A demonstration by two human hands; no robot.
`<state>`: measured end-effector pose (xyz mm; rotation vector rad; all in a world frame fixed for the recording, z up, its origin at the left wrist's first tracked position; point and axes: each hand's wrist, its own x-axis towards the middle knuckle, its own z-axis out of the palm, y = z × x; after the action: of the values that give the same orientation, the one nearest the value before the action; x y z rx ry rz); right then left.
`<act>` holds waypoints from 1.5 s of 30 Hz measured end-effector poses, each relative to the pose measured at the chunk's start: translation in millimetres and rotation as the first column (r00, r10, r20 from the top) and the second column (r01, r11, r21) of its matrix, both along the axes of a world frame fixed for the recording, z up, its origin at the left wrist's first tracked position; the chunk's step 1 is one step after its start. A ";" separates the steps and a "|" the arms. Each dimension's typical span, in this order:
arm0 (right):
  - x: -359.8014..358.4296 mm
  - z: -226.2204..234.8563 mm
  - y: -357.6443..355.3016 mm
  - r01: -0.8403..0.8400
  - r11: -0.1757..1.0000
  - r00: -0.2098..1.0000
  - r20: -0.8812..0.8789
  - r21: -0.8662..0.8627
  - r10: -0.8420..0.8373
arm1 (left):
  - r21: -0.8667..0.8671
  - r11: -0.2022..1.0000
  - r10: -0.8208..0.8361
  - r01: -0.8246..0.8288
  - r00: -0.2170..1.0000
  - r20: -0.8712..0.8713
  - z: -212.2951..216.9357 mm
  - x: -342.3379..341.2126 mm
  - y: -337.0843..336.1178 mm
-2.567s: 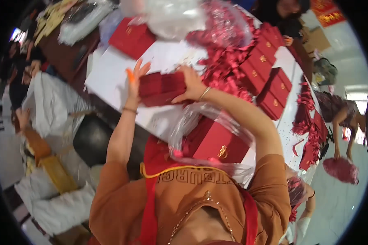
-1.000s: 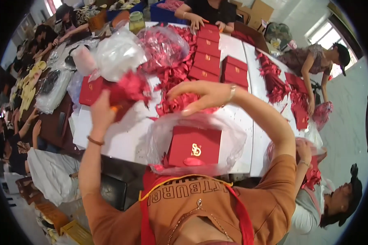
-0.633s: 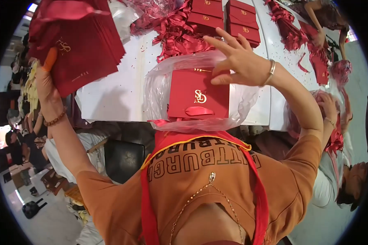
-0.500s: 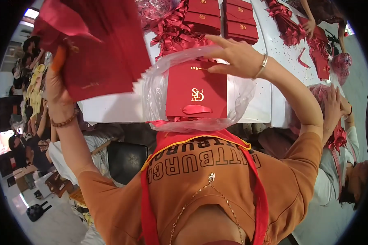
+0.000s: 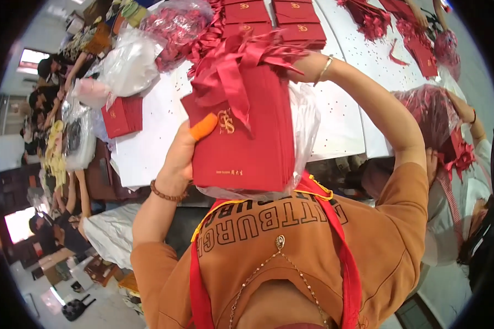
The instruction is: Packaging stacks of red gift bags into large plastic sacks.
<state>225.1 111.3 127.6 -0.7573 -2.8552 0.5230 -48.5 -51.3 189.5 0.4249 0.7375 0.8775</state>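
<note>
A thick stack of red gift bags (image 5: 239, 153) with gold emblems and loose red ribbons (image 5: 230, 82) is held up in front of my chest. My left hand (image 5: 181, 149) grips the stack at its left side, an orange finger cot (image 5: 204, 127) on the thumb lying over the front bag. Beside the ribbons at the upper right is my right hand (image 5: 307, 67); its fingers are hidden behind them. Behind the stack a clear plastic bag (image 5: 307, 118) shows at the right and below. What lies inside it is hidden.
More red bags (image 5: 296, 30) stand in rows at the back of the white table (image 5: 335, 131). At the left are a small red bag pile (image 5: 122, 117) and clear plastic bags (image 5: 127, 63). On the right, another person's hand (image 5: 462, 107) touches a wrapped red bundle (image 5: 425, 112).
My left hand has brought the bag stack from the upper left to the middle, over the plastic bag. My right hand has moved slightly up, behind the ribbons. The view has shifted.
</note>
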 end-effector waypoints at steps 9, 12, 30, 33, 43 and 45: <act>-27.6 78.7 -45.3 0.140 0.792 0.963 -0.105 -0.594 -0.249 | 0.008 1.000 -0.012 0.015 0.958 -0.285 -29.1 2.8 -1.1; -24.1 72.2 -46.9 0.080 0.829 0.945 -0.222 -0.553 -0.240 | 0.000 0.999 -0.031 0.033 0.948 -0.316 -24.4 11.1 1.0; -36.0 117.8 -41.1 -0.155 0.742 0.721 -0.588 -0.653 -0.367 | 0.308 0.951 0.206 -0.031 0.807 -0.554 -35.0 19.4 -7.7; -46.0 107.0 1.9 -0.325 0.774 0.388 -0.670 0.543 0.633 | 0.391 0.921 0.263 -0.008 0.752 -0.605 -37.7 21.9 0.3; -56.0 108.8 -147.1 -0.384 0.910 0.922 0.114 0.156 0.369 | 0.318 0.948 0.219 0.026 0.671 -0.709 -44.9 7.7 4.4; -51.1 102.2 -149.8 -0.471 0.881 0.863 0.226 0.039 0.451 | 0.287 0.958 0.195 0.020 0.691 -0.697 -40.8 5.6 4.8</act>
<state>174.0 -38.5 229.8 -0.1016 -3.2431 0.3724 -42.9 -46.5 148.8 1.0318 1.3833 0.9030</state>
